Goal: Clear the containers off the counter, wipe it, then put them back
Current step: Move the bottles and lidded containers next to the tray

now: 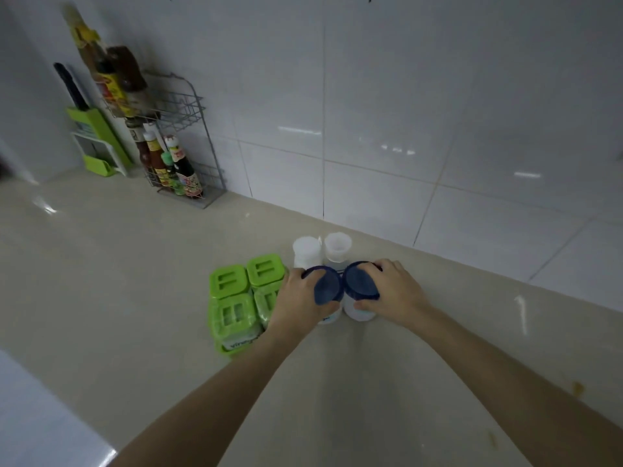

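Two white jars with dark blue lids stand side by side on the beige counter (135, 264), near the tiled wall. My left hand (300, 298) is wrapped around the left blue-lidded jar (326, 287). The right blue-lidded jar (361, 281) is gripped by my right hand (392, 291). Just behind them stand two white containers, one with a closed top (306, 251) and one with an open top (337, 247). Left of my left hand sits a block of several green-lidded jars (232, 298), touching each other.
A wire rack (188, 129) with sauce bottles stands against the wall at the back left, beside a green knife holder (97, 143). A small brown stain (578, 387) marks the counter at the right. The counter's front edge runs along the lower left.
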